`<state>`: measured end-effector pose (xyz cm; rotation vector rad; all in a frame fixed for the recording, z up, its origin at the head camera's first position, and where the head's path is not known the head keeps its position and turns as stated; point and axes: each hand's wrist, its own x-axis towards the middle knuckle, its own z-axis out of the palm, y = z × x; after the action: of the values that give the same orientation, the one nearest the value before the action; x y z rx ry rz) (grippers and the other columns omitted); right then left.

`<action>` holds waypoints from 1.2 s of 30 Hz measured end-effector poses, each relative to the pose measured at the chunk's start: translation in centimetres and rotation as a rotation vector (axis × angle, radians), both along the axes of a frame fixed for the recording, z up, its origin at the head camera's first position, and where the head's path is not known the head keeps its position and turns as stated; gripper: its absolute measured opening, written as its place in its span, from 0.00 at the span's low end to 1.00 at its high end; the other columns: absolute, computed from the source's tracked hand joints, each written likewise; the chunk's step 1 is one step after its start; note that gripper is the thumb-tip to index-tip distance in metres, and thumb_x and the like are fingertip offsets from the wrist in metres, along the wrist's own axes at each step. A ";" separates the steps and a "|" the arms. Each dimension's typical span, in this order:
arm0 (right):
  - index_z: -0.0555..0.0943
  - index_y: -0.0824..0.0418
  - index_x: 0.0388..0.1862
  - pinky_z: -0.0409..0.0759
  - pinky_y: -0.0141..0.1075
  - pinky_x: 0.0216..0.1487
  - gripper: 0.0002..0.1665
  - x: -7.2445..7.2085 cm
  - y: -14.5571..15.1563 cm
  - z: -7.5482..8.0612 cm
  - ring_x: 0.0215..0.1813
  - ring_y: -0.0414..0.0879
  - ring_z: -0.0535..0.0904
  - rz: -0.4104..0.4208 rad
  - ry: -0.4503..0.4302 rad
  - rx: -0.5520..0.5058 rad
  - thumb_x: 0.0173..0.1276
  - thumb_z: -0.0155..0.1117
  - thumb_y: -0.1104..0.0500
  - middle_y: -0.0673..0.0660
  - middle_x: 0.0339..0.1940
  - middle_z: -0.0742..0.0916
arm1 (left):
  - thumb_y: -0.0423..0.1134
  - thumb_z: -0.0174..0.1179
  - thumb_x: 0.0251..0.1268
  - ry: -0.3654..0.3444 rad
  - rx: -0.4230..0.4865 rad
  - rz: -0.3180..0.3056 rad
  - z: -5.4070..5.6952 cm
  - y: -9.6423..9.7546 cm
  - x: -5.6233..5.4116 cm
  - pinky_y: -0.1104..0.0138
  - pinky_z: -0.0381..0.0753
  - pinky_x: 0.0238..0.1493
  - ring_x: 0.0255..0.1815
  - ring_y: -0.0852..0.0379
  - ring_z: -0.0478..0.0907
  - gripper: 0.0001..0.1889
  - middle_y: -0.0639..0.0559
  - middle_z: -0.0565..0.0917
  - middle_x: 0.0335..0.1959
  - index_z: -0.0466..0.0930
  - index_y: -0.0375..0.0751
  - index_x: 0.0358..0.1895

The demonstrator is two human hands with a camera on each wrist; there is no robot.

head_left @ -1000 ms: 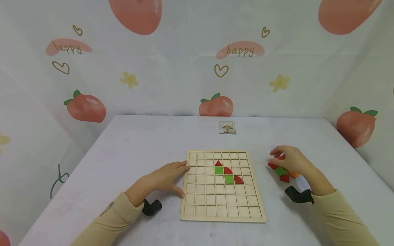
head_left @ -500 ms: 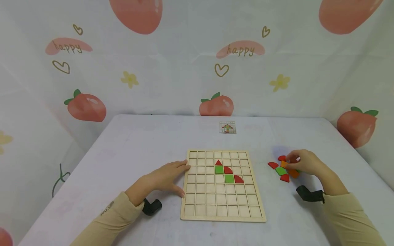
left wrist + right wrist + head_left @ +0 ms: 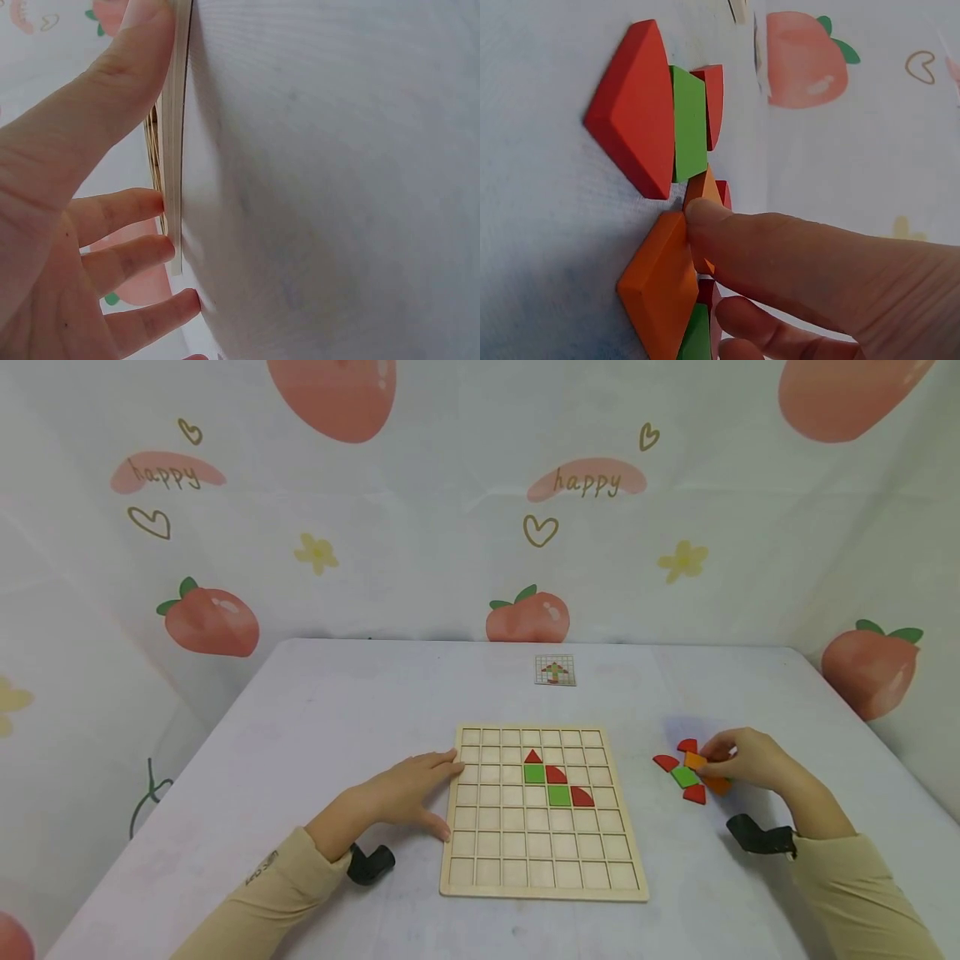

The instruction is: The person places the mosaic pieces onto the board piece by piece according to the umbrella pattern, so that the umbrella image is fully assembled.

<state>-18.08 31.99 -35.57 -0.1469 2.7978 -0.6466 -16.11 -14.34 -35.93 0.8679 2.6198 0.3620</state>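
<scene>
The square wooden grid board [image 3: 525, 843] lies mid-table. In its cells sit a red triangle [image 3: 532, 757], green squares [image 3: 558, 795] and red quarter-round pieces [image 3: 582, 797]. My left hand [image 3: 408, 789], fingers spread, touches the board's left edge; the left wrist view shows the thumb and fingertips against that side [image 3: 174, 150]. To the right of the board, my right hand [image 3: 750, 762] pinches an orange square block [image 3: 694, 761] within a small pile. The thumb [image 3: 780, 247] covers part of it in the right wrist view. The other fingers are partly hidden behind the thumb.
Around the right hand lie red quarter-rounds [image 3: 665, 763], a green block [image 3: 684, 777] and another orange block [image 3: 660, 281]. A small picture card [image 3: 555, 670] with a coloured grid pattern lies near the table's back. A fruit-print cloth [image 3: 420, 510] hangs behind.
My right hand has moved right and slightly down from above the pile's left part, uncovering several pieces, and its fingertips have come to the orange square. The left hand stays put.
</scene>
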 end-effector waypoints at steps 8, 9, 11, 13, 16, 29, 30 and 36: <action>0.80 0.70 0.38 0.79 0.38 0.35 0.19 0.0 -0.1 -0.3 0.38 0.51 0.74 0.031 0.029 0.003 0.55 0.70 0.56 0.62 0.34 0.82 | 0.54 0.71 0.44 0.000 0.008 -0.001 -0.2 -0.2 -0.1 0.48 0.57 0.72 0.73 0.39 0.56 0.48 0.37 0.57 0.73 0.60 0.35 0.69; 0.81 0.70 0.38 0.80 0.39 0.36 0.18 0.1 -0.1 -0.3 0.38 0.51 0.74 0.040 0.041 0.007 0.55 0.70 0.57 0.62 0.34 0.82 | 0.54 0.71 0.44 0.000 0.007 -0.001 -0.2 -0.2 -0.1 0.48 0.57 0.72 0.73 0.38 0.56 0.48 0.37 0.57 0.73 0.60 0.35 0.69; 0.81 0.71 0.38 0.81 0.42 0.37 0.18 0.2 -0.2 -0.3 0.37 0.52 0.74 0.052 0.059 0.012 0.55 0.70 0.58 0.63 0.34 0.82 | 0.54 0.71 0.44 -0.002 0.007 -0.001 -0.3 -0.2 -0.1 0.48 0.57 0.72 0.73 0.38 0.56 0.48 0.37 0.57 0.73 0.60 0.35 0.69; 0.81 0.71 0.38 0.81 0.44 0.37 0.18 0.3 -0.2 -0.3 0.37 0.52 0.74 0.061 0.073 0.017 0.54 0.70 0.58 0.63 0.34 0.82 | 0.54 0.70 0.44 -0.002 0.005 -0.001 -0.3 -0.2 -0.1 0.48 0.57 0.72 0.73 0.38 0.56 0.48 0.37 0.57 0.73 0.60 0.36 0.69; 0.81 0.72 0.38 0.81 0.41 0.36 0.18 0.4 -0.3 -0.1 0.37 0.52 0.74 0.065 0.085 0.022 0.54 0.70 0.58 0.63 0.34 0.82 | 0.55 0.70 0.44 -0.002 0.001 -0.001 -0.3 -0.1 -0.1 0.48 0.57 0.72 0.73 0.39 0.55 0.48 0.38 0.57 0.73 0.60 0.36 0.69; 0.80 0.69 0.38 0.74 0.29 0.24 0.16 1.0 -2.0 1.0 0.32 0.44 0.72 0.086 0.145 -0.011 0.55 0.68 0.57 0.58 0.33 0.82 | 0.55 0.71 0.44 0.009 0.003 -0.011 -0.2 -0.1 0.0 0.48 0.58 0.72 0.73 0.39 0.56 0.49 0.37 0.58 0.73 0.60 0.35 0.69; 0.81 0.68 0.38 0.73 0.29 0.24 0.16 1.0 -2.4 1.0 0.32 0.44 0.72 0.093 0.150 -0.018 0.55 0.68 0.57 0.57 0.32 0.82 | 0.55 0.71 0.44 0.009 0.003 -0.011 -0.2 -0.1 0.0 0.48 0.58 0.72 0.73 0.39 0.56 0.49 0.37 0.58 0.73 0.60 0.35 0.69; 0.82 0.65 0.36 0.71 0.28 0.26 0.13 1.4 -4.5 1.5 0.32 0.41 0.70 0.161 0.209 -0.038 0.55 0.68 0.59 0.53 0.30 0.82 | 0.55 0.70 0.43 0.011 0.000 -0.008 -0.3 -0.1 -0.1 0.48 0.58 0.72 0.73 0.39 0.56 0.49 0.37 0.58 0.73 0.60 0.35 0.69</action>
<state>-16.67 27.49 -34.11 -0.4669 2.9314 -0.6806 -16.19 -14.49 -36.20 0.8829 2.6252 0.3558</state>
